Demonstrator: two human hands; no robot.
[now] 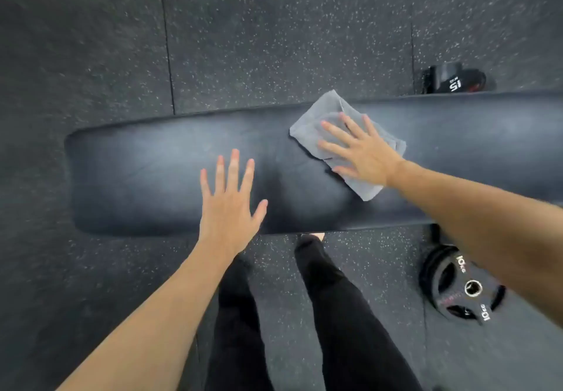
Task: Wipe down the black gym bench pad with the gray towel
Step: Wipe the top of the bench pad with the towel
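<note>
The black gym bench pad (146, 174) runs across the view from left to right, its rounded end at the left. A folded gray towel (327, 110) lies on the pad right of centre, reaching from the far edge toward the near edge. My right hand (359, 150) lies flat on the towel with fingers spread, pressing it onto the pad. My left hand (231, 204) rests flat on the bare pad near its front edge, fingers apart and holding nothing.
Dark speckled rubber flooring (274, 40) surrounds the bench. A black 15 kg weight plate (457, 81) lies behind the pad at the right. A 10 kg plate (463, 287) lies on the floor in front at the right. My legs in black trousers (335, 299) stand close against the bench.
</note>
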